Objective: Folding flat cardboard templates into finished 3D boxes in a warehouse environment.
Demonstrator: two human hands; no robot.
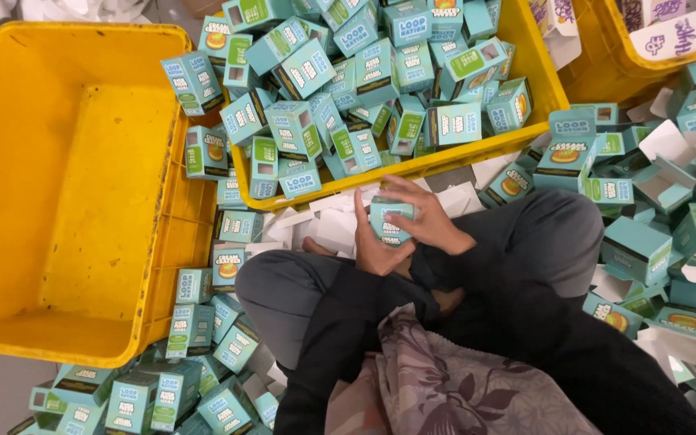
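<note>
A small teal carton sits between both my hands, just above my crossed legs. My left hand cups it from below and the left side. My right hand wraps over its top and right side, fingers curled on it. Directly beyond my hands stands a yellow crate filled with several more teal cartons of the same kind.
A large empty yellow crate lies at the left. Loose teal cartons are heaped on the floor at lower left, and open or flattened cartons pile up at the right. Another yellow crate shows at top right.
</note>
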